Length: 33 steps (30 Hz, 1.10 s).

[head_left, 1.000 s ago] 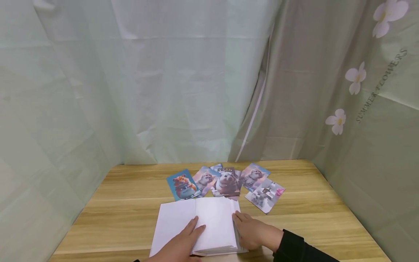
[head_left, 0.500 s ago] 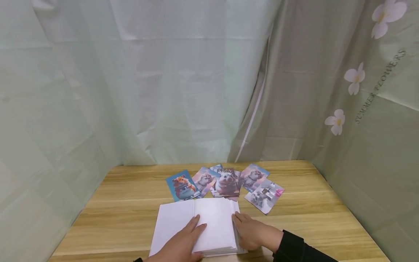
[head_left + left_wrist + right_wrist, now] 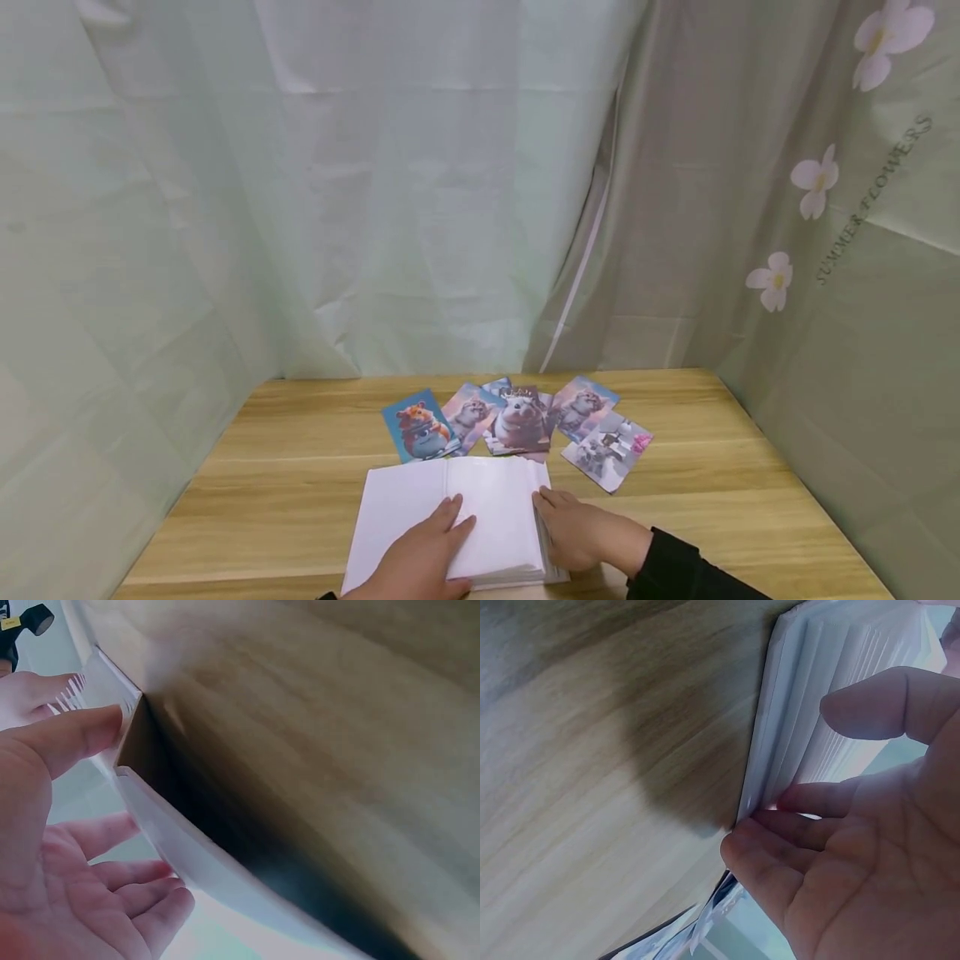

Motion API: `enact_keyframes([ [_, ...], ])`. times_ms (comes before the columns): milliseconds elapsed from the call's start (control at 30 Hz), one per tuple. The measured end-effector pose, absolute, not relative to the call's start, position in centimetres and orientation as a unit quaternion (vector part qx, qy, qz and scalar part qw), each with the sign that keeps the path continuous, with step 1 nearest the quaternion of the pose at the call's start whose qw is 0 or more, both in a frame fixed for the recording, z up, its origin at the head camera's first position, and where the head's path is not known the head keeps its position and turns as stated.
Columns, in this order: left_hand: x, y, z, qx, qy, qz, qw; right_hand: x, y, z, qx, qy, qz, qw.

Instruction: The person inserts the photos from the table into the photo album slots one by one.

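Observation:
A white photo album lies spread at the table's front, its cover folded out to the left and a thick block of pages on the right. My left hand rests across the fold with fingers spread straight over the page. In the left wrist view, its thumb sits at the album's near edge, and the cover tilts up off the table. My right hand touches the right side of the page block with its fingertips. The right wrist view shows its thumb off the layered page edges.
Behind the album lie several picture cards: a blue hamster card, a crowned-animal card, a kitten card and a grey card with a pink flower. The wooden table is enclosed by pale curtains.
My left hand has shifted very slightly to the right over the page. The right hand, the album and the cards keep their places.

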<state>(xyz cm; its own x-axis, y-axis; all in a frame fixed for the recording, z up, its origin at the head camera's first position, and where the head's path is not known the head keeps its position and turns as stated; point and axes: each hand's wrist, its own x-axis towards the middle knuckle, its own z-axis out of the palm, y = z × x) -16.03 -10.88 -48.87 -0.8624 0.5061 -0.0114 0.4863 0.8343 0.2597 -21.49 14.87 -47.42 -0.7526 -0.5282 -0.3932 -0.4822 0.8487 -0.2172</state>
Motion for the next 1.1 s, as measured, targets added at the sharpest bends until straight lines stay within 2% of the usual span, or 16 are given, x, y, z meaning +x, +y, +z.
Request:
enact_keyframes([
  [233, -16.2, -10.3, -48.9, 0.278, 0.956, 0.083, 0.030, -21.7, 15.2, -47.2, -0.266, 0.931, -0.075, 0.240],
  [667, -16.4, -9.6, -48.4, 0.265, 0.960, 0.072, 0.057, -22.9, 17.2, -46.7, -0.289, 0.903, -0.174, 0.265],
  [833, -16.4, -9.5, -48.5, 0.268, 0.960, 0.059, 0.052, -23.6, 18.5, -46.3, -0.311, 0.898, -0.204, 0.238],
  [1100, -16.3, -9.5, -48.5, 0.285, 0.957, 0.035, 0.028, -25.5, 21.7, -44.1, -0.318, 0.919, -0.192, 0.133],
])
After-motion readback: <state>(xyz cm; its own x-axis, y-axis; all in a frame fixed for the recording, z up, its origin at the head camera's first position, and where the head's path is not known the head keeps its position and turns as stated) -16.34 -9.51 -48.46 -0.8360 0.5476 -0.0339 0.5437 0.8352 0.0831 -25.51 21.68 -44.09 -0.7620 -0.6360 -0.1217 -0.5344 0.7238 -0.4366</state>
